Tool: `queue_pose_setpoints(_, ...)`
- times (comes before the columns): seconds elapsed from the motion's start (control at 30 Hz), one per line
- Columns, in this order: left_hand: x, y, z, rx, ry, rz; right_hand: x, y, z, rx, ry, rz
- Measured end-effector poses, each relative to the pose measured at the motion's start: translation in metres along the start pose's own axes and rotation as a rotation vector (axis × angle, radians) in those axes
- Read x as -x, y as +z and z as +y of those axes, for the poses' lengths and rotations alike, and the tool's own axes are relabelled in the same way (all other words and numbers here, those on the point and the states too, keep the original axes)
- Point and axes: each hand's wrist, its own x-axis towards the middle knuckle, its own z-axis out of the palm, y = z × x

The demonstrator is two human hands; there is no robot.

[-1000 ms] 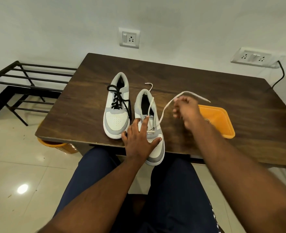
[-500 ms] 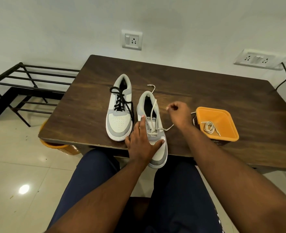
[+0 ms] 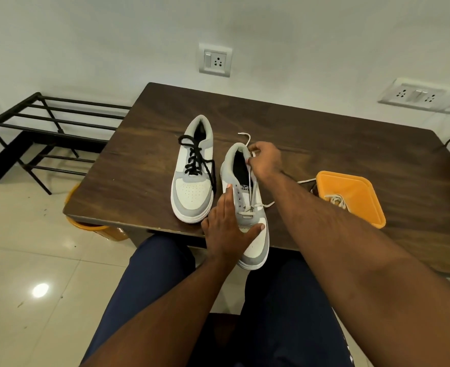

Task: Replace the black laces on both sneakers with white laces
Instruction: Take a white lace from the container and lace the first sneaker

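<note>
Home room: shoe rack [image 3: 51, 133], tiled floor [image 3: 28, 260]

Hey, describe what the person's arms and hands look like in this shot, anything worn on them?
Both forearms are bare: no sleeves reach into view, and no watch, bracelet, rings or gloves show on the left hand or the right hand. The forearms carry visible hair. The only clothing in view is dark navy trousers on the lap below.
</note>
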Motion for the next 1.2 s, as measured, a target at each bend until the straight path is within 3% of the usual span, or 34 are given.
queue_pose_setpoints(0.17, 0.0, -0.001, 0.001, 0.013, -0.002, 0.013, 0.014, -0.039, -0.04, -0.901, 0.114, 0.089)
queue_pose_setpoints(0.23, -0.001, -0.002, 0.002, 0.007, -0.016, -0.002, 0.032, -0.069, -0.056, -1.088, 0.112, 0.095)
queue_pose_setpoints(0.3, -0.003, -0.007, 0.001, 0.032, -0.025, 0.043, 0.061, -0.088, -0.056, -1.081, 0.072, 0.005)
queue_pose_setpoints(0.37, -0.008, -0.016, 0.0, 0.335, -0.077, 0.113, 0.099, -0.091, -0.041, -0.956, 0.064, -0.153)
queue_pose_setpoints(0.43, -0.013, -0.033, 0.007, 0.844, -0.312, -0.044, 0.133, -0.083, -0.022, -0.841, 0.116, -0.295)
queue_pose_setpoints(0.47, -0.016, -0.04, 0.01, 0.962, -0.438, -0.172, 0.148, -0.078, -0.012, -0.814, 0.148, -0.355)
queue_pose_setpoints(0.53, -0.022, -0.05, 0.013, 0.902, -0.514, -0.394, 0.172, -0.068, 0.008, -0.811, 0.194, -0.465)
queue_pose_setpoints(0.6, -0.023, -0.053, 0.017, 0.767, -0.462, -0.485, 0.186, -0.061, 0.024, -0.776, 0.19, -0.553)
queue_pose_setpoints(0.8, -0.019, -0.047, 0.026, 0.597, -0.303, -0.425, 0.196, -0.052, 0.051, -0.723, 0.223, -0.654)
queue_pose_setpoints(0.9, -0.021, -0.04, 0.025, 0.429, -0.257, -0.403, 0.192, -0.049, 0.055, -0.72, 0.292, -0.477)
queue_pose_setpoints(1.03, -0.019, -0.033, 0.02, 0.409, -0.232, -0.387, 0.173, -0.039, 0.077, -0.523, 0.392, 0.067)
queue_pose_setpoints(1.2, -0.005, -0.031, 0.015, 0.581, -0.189, -0.261, 0.127, -0.017, 0.083, -0.487, 0.555, 0.063)
